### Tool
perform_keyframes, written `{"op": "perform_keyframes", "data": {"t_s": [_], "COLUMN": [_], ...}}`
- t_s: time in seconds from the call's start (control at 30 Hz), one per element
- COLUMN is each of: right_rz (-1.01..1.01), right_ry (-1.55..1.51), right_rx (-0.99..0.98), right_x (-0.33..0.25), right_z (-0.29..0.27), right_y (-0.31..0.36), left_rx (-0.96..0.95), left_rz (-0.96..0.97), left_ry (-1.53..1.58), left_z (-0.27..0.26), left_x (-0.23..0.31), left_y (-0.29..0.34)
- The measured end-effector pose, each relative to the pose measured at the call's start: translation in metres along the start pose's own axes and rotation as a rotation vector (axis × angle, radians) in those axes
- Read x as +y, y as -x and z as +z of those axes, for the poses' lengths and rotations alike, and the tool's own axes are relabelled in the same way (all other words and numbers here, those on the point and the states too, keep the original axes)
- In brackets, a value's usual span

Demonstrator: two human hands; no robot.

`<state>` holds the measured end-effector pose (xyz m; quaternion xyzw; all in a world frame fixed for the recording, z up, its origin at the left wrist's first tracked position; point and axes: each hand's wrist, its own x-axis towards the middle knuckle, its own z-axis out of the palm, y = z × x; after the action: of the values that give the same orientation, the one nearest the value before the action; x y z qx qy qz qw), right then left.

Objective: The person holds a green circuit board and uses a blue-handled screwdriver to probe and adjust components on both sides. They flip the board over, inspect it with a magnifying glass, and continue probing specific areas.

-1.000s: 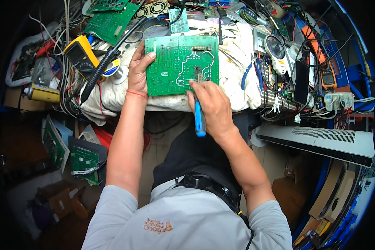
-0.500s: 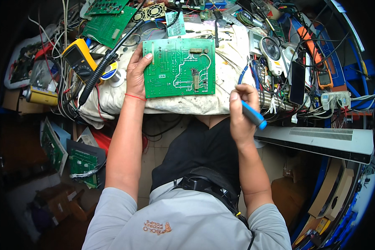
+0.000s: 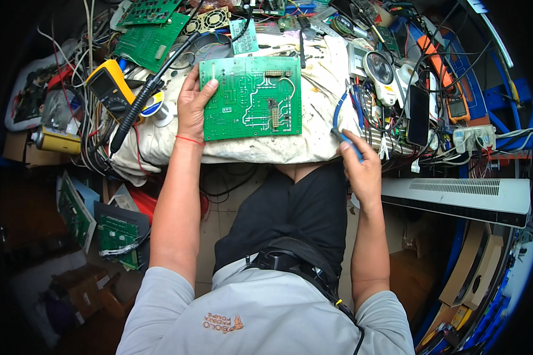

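Note:
A green circuit board [image 3: 237, 106], with pale solder traces and a few connector pin rows, is tilted up over the cloth-covered bench. My left hand [image 3: 194, 106] grips its left edge, thumb on the face and fingers behind. To the right of the board, at the bench's front edge, my right hand [image 3: 363, 171] is closed round a blue-handled tool [image 3: 350, 145] with a grey end. That grey end points up and left, apart from the board; its exact kind I cannot make out. Blue-handled pliers [image 3: 340, 109] lie just beyond this hand.
A stained white cloth [image 3: 323, 89] covers the bench middle. Left lie a yellow multimeter [image 3: 111, 89], a solder spool [image 3: 163, 112] and a black flexible arm [image 3: 142, 97]. Right are a magnifier [image 3: 380, 70], a phone [image 3: 418, 115], an orange meter [image 3: 456, 106] and tangled cables. Circuit boards [image 3: 151, 44] stack behind.
My right hand has moved right and turned the blue-handled tool, so its grey end now points up and left. The board in my left hand has shifted slightly left.

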<state>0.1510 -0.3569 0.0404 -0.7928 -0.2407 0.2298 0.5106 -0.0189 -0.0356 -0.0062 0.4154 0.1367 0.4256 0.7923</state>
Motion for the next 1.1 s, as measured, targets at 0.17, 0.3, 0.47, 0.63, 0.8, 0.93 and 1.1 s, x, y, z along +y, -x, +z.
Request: {"op": "perform_keyframes", "data": {"t_s": [0.17, 0.3, 0.47, 0.63, 0.8, 0.93, 1.1], "right_rz": [-0.401, -0.655, -0.679, -0.671, -0.681, -0.672, -0.713], "right_ry": [0.380, 0.405, 0.561, 0.653, 0.756, 0.801, 0.772], "right_rx": [0.123, 0.055, 0.022, 0.068, 0.089, 0.081, 0.112], "right_x": [-0.018, -0.036, -0.034, -0.024, -0.023, -0.024, -0.027], "right_z": [0.015, 0.042, 0.082, 0.094, 0.092, 0.089, 0.090], "right_y": [0.019, 0.043, 0.054, 0.057, 0.060, 0.058, 0.057], "left_rx": [-0.009, 0.006, 0.035, 0.060, 0.055, 0.050, 0.047], "left_rz": [0.020, 0.046, 0.113, 0.186, 0.180, 0.168, 0.164], "left_ry": [-0.033, -0.097, -0.187, -0.216, -0.221, -0.247, -0.239], "left_z": [0.001, 0.002, 0.000, 0.001, 0.003, 0.005, 0.007], "left_x": [0.000, -0.001, -0.002, -0.007, -0.007, -0.007, -0.005], "left_y": [0.000, 0.003, 0.008, 0.011, 0.012, 0.012, 0.013]}}
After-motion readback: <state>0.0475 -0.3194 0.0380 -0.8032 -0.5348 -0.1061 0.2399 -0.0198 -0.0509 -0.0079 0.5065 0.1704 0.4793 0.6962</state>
